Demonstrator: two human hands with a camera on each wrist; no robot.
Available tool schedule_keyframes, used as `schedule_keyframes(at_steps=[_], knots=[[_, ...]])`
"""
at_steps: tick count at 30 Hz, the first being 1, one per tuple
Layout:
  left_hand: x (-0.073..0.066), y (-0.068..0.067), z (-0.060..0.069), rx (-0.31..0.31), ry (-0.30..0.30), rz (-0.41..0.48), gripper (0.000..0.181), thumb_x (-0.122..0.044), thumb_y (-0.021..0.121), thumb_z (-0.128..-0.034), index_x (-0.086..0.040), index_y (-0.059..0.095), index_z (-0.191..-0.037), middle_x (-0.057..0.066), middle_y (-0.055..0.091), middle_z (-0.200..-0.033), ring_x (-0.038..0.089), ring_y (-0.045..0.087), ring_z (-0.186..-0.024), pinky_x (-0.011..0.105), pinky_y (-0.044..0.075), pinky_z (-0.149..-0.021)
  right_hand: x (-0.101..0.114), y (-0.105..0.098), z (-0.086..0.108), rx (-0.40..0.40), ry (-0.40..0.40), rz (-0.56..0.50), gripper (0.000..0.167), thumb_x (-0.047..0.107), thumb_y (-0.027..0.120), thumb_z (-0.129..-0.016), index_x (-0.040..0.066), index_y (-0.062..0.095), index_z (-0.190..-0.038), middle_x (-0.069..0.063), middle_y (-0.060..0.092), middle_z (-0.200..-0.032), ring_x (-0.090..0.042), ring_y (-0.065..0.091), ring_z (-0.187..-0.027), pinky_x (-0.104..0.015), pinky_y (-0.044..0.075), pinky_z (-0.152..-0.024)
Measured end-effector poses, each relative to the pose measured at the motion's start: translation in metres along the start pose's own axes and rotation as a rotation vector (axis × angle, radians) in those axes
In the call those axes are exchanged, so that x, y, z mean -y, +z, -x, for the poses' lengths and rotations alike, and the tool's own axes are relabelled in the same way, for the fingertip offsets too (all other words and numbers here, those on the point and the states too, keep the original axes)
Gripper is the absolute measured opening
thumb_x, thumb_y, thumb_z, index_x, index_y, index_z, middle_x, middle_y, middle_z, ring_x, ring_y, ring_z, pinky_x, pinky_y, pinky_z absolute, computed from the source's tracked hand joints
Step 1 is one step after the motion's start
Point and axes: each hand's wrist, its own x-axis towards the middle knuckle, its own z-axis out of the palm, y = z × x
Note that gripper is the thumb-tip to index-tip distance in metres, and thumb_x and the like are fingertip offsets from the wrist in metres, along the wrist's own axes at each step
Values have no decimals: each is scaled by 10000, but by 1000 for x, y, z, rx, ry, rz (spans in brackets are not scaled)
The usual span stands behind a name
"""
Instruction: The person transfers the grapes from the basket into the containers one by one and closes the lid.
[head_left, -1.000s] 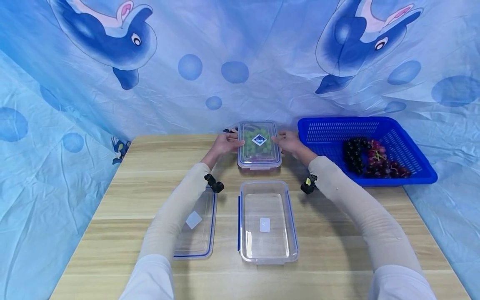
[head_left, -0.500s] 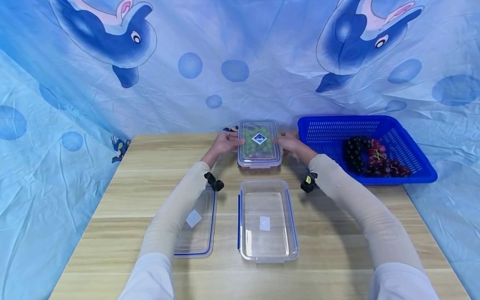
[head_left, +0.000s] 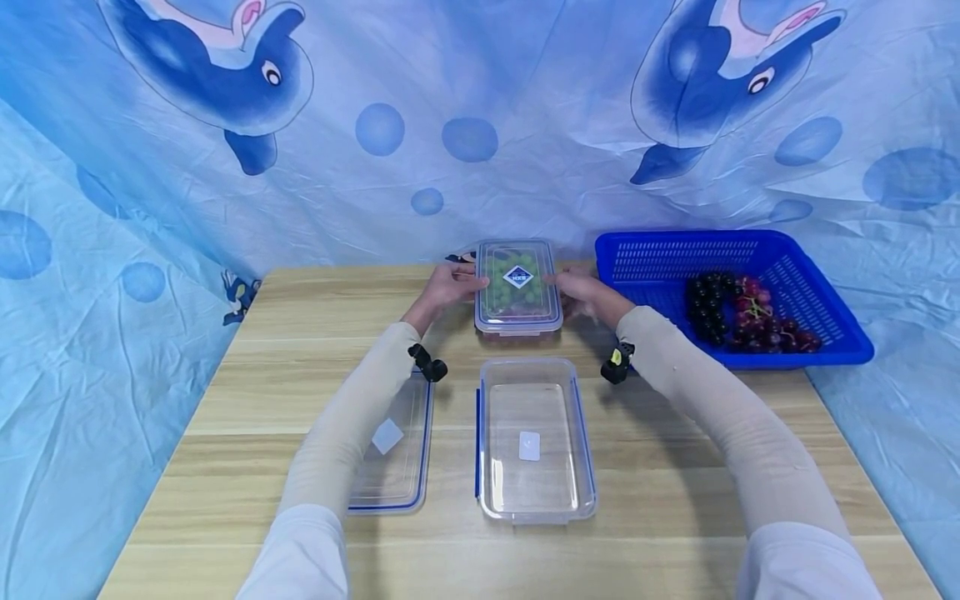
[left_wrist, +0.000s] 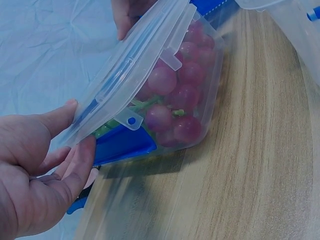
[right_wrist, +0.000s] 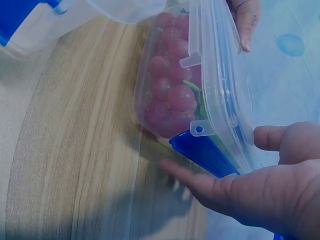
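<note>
In the head view a clear lidded food container (head_left: 519,310) with a diamond label stands at the table's back, green grapes (head_left: 501,293) visible through its lid. Red grapes (left_wrist: 181,96) press against its near wall in the left wrist view. My left hand (head_left: 448,287) holds its left side, thumb on the lid's edge and fingers at a blue side latch (left_wrist: 122,144). Opposite, my right hand (head_left: 579,287) has its thumb on the lid rim and its fingers along the other blue latch (right_wrist: 204,152); the fingertips are blurred in the right wrist view.
An uncovered clear container (head_left: 536,507) stands nearer on the table, with a loose blue-edged lid (head_left: 401,475) left of it, partly under my left arm. A blue basket (head_left: 847,333) at back right holds black grapes (head_left: 708,308) and red grapes (head_left: 772,329).
Both hands stay at the sides of the lidded container. Only slight shifts of the right hand's fingers show; the container and everything else keep their places.
</note>
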Motion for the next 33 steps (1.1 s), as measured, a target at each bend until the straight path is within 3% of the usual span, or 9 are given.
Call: schedule_keyframes(at_steps=[3,8,15,24,27,30,31,33], knots=[[0,0,0,-9,-1,-15,538,-131,751,-948,79,545,-1398,250,685,-1240,292,728,-1021,481,575,-991,1,1,0,-19,10,-26,541,290,459,-1096,50,273,-1543,-259,553,-1352,-288,625,-1031,-458,556,-906],[1,0,0,-7,3,-6,527,-130,753,-946,71,554,-1390,258,679,-1242,297,724,-1023,496,565,-1005,0,0,0,-54,5,-48,595,273,500,-1082,28,262,-1569,-270,490,-1490,-376,557,-1296,-547,470,-1107],[0,0,1,-1,1,5,525,-134,770,-933,62,571,-1378,276,665,-1253,288,719,-995,480,577,-991,1,-1,3,-129,-40,-82,719,288,506,-1079,37,109,-1623,-228,373,-1587,-403,418,-1435,-576,426,-1144],[1,0,-1,4,13,-1,517,-135,763,-939,67,571,-1375,269,671,-1250,332,705,-1062,478,582,-981,2,0,7,-140,-76,-74,614,212,520,-1078,3,262,-1595,-249,471,-1520,-400,503,-1369,-533,487,-1093],[1,0,-1,4,11,2,530,-131,765,-937,74,562,-1382,275,668,-1254,329,705,-1064,452,596,-960,1,1,7,-145,-97,-33,586,172,528,-1076,4,297,-1588,-265,514,-1481,-371,587,-1268,-438,582,-921],[1,0,0,-2,7,-3,537,-136,768,-934,68,561,-1386,272,668,-1255,327,704,-1067,436,604,-946,1,1,6,-160,-113,-9,561,152,533,-1074,16,331,-1579,-258,556,-1443,-287,642,-1106,-338,549,-755],[1,0,-1,-4,7,-5,538,-138,770,-933,65,563,-1386,270,668,-1255,315,707,-1059,438,601,-951,1,1,6,-165,-116,-8,552,151,536,-1073,18,345,-1574,-251,567,-1434,-264,637,-1063,-317,518,-720],[0,0,-1,-7,8,-10,533,-139,773,-931,61,568,-1381,269,670,-1251,323,703,-1067,463,589,-971,1,1,6,-171,-119,-15,565,146,538,-1071,25,330,-1582,-237,557,-1450,-247,624,-1067,-339,507,-766]])
